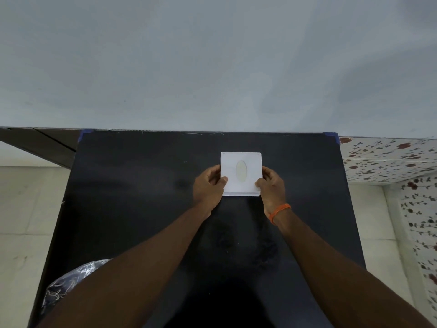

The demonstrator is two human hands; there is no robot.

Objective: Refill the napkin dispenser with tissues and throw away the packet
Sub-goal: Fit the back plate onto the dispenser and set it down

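Note:
A white square napkin dispenser [241, 162] with an oval slot in its top stands on the black table [142, 197], a little behind the middle. My left hand [209, 188] grips its left side, thumb on the top near the front corner. My right hand [272, 185] grips its right side in the same way; an orange thread is tied around that wrist. Through the slot something pale shows. No tissue packet is visible.
The table's far edge meets a pale grey wall [212, 67]. A patterned dark-and-white bag or cloth [68, 285] lies at the table's front left edge. Tiled floor lies to both sides, and a flower-patterned tiled ledge [390, 159] rises on the right.

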